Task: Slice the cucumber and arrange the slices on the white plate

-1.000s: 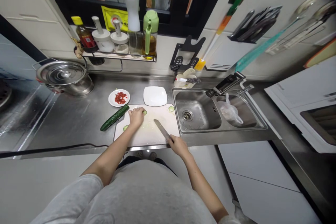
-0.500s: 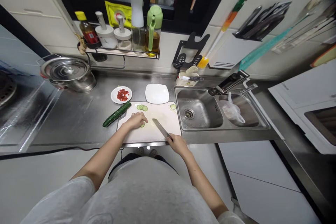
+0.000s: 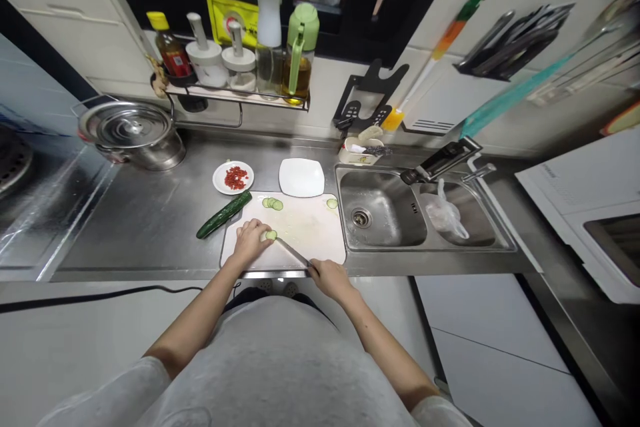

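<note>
My left hand (image 3: 251, 240) is over the left part of the white cutting board (image 3: 310, 230), its fingers closed on pale green cucumber slices (image 3: 271, 235). The kitchen knife (image 3: 294, 252) has its handle in my right hand (image 3: 329, 277), near the board's front edge. Its blade slants left across the board, with the tip right beside those slices. Overlapping cucumber slices (image 3: 273, 203) lie near the board's back edge, and a single slice (image 3: 332, 203) is at its back right corner. A long dark green cucumber (image 3: 223, 215) rests partly on the board's left corner.
Behind the board are a plate of chopped red pieces (image 3: 235, 178) and a white square plate (image 3: 301, 177). A double sink (image 3: 383, 207) adjoins on the right, a plastic bag in its far basin. A lidded steel pot (image 3: 133, 133) stands left, below a seasoning rack (image 3: 240, 95).
The knife has swung left, bringing its tip up to the slices by my left hand. My left hand has shifted slightly left and toward me, so more of these slices shows.
</note>
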### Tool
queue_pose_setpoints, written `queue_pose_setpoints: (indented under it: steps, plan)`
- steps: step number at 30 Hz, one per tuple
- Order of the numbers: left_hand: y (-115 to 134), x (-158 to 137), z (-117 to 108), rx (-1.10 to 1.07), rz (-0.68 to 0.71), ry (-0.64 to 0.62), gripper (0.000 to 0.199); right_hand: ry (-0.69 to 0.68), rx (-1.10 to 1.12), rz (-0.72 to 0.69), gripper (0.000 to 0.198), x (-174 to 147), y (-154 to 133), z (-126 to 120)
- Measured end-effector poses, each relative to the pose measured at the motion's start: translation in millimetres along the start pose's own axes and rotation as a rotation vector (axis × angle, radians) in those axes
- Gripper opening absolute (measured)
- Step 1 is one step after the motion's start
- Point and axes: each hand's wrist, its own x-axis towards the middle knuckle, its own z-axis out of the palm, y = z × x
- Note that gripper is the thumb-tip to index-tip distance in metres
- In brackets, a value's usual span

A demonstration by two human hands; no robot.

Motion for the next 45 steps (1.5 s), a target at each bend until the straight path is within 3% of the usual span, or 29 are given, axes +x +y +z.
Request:
queue_pose_setpoints:
  steps: [24,45]
  plan:
    - [-1.9,7.4,0.8,-0.051,-0.004,-0.018,0.025,-0.09,-0.055,-0.039,0.03,22.2,-14.2,-7.7]
    - [0.4,4.2,-3.1,-0.061,-0.008,-0.014,0.024,-0.069,-0.081,-0.084,0.031,34.1,-20.4,-14.0]
